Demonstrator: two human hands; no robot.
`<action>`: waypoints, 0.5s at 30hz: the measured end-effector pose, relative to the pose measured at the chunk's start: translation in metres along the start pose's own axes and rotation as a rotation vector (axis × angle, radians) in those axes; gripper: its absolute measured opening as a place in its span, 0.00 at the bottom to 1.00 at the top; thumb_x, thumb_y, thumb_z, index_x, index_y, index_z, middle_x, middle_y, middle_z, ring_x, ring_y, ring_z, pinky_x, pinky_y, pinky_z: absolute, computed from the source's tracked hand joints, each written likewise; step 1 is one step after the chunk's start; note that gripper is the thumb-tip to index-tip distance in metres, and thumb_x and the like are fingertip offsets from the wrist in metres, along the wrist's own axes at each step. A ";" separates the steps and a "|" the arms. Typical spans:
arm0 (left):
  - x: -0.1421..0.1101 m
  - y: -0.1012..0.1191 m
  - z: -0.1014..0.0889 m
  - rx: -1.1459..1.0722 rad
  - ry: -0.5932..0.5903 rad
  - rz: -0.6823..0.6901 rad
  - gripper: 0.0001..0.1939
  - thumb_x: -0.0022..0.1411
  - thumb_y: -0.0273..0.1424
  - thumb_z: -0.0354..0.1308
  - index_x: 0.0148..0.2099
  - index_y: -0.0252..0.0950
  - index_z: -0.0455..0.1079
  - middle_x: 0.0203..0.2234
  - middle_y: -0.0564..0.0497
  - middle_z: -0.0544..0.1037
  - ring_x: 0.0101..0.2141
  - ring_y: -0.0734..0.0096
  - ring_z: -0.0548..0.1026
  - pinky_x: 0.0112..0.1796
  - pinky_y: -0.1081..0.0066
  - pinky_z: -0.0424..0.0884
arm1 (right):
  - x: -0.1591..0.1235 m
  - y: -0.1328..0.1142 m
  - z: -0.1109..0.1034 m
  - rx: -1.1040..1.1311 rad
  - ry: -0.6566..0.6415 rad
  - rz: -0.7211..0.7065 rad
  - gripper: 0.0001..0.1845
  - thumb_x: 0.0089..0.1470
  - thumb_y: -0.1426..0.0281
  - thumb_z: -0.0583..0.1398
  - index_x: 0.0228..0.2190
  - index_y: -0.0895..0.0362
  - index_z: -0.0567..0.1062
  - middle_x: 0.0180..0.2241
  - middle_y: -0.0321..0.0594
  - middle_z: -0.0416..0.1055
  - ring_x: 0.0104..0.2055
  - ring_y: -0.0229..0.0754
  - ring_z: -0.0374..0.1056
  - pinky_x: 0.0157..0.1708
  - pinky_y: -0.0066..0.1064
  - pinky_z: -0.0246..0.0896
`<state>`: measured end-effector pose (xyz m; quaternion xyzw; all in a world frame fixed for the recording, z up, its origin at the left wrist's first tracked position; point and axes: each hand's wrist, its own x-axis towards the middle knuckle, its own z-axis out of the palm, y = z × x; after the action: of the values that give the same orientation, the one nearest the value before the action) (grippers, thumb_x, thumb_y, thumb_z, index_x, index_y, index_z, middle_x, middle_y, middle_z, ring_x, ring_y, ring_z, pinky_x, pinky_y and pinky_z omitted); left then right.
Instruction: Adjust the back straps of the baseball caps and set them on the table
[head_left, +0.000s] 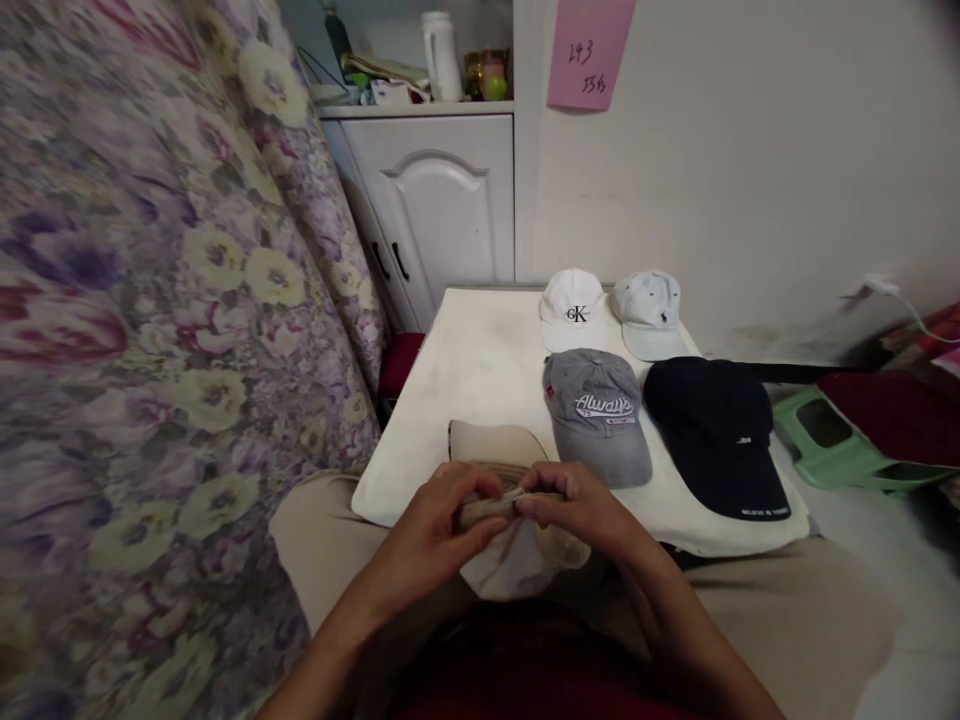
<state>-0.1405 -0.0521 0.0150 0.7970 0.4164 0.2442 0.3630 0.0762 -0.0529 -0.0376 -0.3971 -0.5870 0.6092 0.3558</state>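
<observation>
Both hands grip a beige cap (495,445) at the near edge of a small white table (480,360). My left hand (435,525) pinches the cap's back band from the left, and my right hand (577,510) pinches it from the right, fingers closed on the fabric. The cap's brim points away from me onto the table. Just beyond my right hand lies a grey cap (600,415) with white lettering.
A navy cap (716,430) lies right of the grey one. A white cap (574,310) and a pale blue cap (649,312) sit at the table's far edge. Floral fabric (150,330) fills the left; a white cabinet (435,200) stands behind; a green stool (825,440) is at right.
</observation>
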 end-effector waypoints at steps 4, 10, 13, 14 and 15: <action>0.001 -0.003 0.002 0.014 -0.029 -0.031 0.05 0.64 0.34 0.58 0.38 0.38 0.70 0.33 0.52 0.74 0.37 0.66 0.71 0.38 0.69 0.65 | -0.005 -0.002 -0.007 -0.042 -0.059 -0.029 0.12 0.56 0.61 0.63 0.32 0.58 0.77 0.22 0.32 0.69 0.24 0.33 0.61 0.26 0.26 0.53; 0.004 -0.005 0.000 -0.038 -0.033 -0.011 0.06 0.63 0.35 0.58 0.38 0.37 0.71 0.33 0.51 0.75 0.37 0.66 0.71 0.38 0.69 0.64 | -0.009 -0.002 -0.015 -0.181 -0.037 -0.088 0.14 0.60 0.64 0.59 0.28 0.58 0.77 0.24 0.34 0.72 0.26 0.33 0.62 0.27 0.26 0.52; 0.005 -0.006 0.001 -0.060 -0.054 0.004 0.06 0.63 0.34 0.59 0.36 0.37 0.72 0.32 0.51 0.75 0.37 0.65 0.71 0.38 0.69 0.64 | -0.007 0.000 -0.012 -0.191 0.003 -0.103 0.14 0.61 0.65 0.58 0.27 0.59 0.76 0.25 0.36 0.74 0.29 0.36 0.65 0.30 0.27 0.56; 0.005 -0.006 0.001 -0.064 -0.067 0.012 0.06 0.63 0.33 0.59 0.35 0.37 0.72 0.32 0.51 0.75 0.37 0.65 0.71 0.39 0.68 0.64 | -0.007 0.000 -0.011 -0.189 0.007 -0.100 0.14 0.61 0.65 0.58 0.27 0.59 0.76 0.25 0.36 0.74 0.28 0.36 0.65 0.30 0.28 0.56; 0.005 -0.007 0.002 -0.070 -0.080 0.024 0.06 0.63 0.33 0.59 0.34 0.36 0.72 0.32 0.50 0.75 0.37 0.65 0.71 0.39 0.68 0.64 | -0.006 0.001 -0.010 -0.184 0.009 -0.093 0.13 0.60 0.65 0.58 0.28 0.59 0.76 0.25 0.36 0.74 0.28 0.36 0.65 0.29 0.27 0.56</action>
<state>-0.1399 -0.0457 0.0091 0.7978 0.3832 0.2307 0.4043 0.0880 -0.0542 -0.0377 -0.4031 -0.6568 0.5337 0.3484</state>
